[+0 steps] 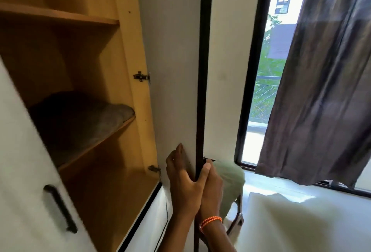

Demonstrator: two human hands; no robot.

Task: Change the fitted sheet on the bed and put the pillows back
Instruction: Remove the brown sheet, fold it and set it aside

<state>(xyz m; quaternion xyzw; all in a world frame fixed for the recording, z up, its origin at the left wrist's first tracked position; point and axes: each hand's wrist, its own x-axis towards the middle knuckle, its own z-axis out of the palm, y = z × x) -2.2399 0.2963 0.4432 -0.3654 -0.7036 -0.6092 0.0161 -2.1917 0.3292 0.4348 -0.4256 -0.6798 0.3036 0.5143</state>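
- Evidently we were at the wardrobe and not at the bed: our left hand [184,177] lay on the inner face of the open wardrobe door [172,71], thumb hooked over its dark edge, fingers pressed flat against the panel.
- Our right hand [210,183], an orange cord at its wrist, was on the far side of that same edge with a finger curled over it, so both hands held the door between them and carried no linen.
- Inside, a folded grey cloth [84,117] sat on a middle shelf [96,145]; we judged it might be the fresh sheet, though we could not tell what it was.
- The bed [301,221] showed at the lower right as a pale bare surface beneath the window; to us it looked like a stripped mattress, which would mean the old sheet was already off.
- A green cloth [230,177] hung over a chair just beside the bed; whether it was the removed sheet we could not tell.
- No pillows were in sight.
- By our reckoning the work stood early to midway: fetching the clean sheet, fitting it and returning the pillows all remained.
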